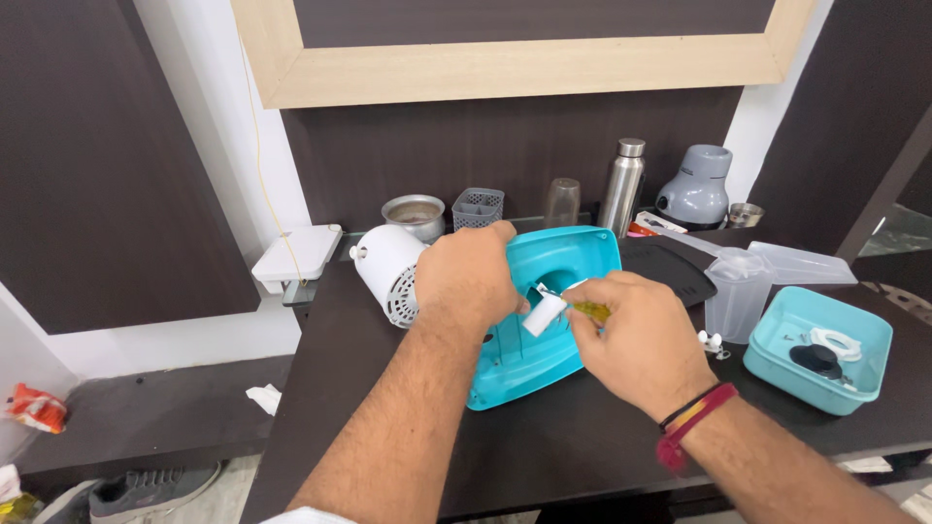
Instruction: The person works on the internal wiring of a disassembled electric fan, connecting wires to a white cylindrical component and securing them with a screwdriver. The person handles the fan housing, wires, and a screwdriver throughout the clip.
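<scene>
My left hand (468, 277) lies on the turquoise plastic housing (544, 311) and its fingers are closed around a small white part (545, 313), which I press against the inside of the housing. My right hand (636, 340) is clenched around a screwdriver with a yellow-green handle (593, 311); its tip points toward the white part, but I cannot tell if it touches a screw. The housing lies tilted on the dark table (563, 446), in the middle, directly in front of me. Just behind my left hand a white round motor (386, 270) touches the housing. To the right stand a clear plastic jar (737, 291) and a turquoise tray (820, 351) with small parts inside. Against the back wall I see a steel bottle (622, 186) and a grey mixer base (695, 188).
</scene>
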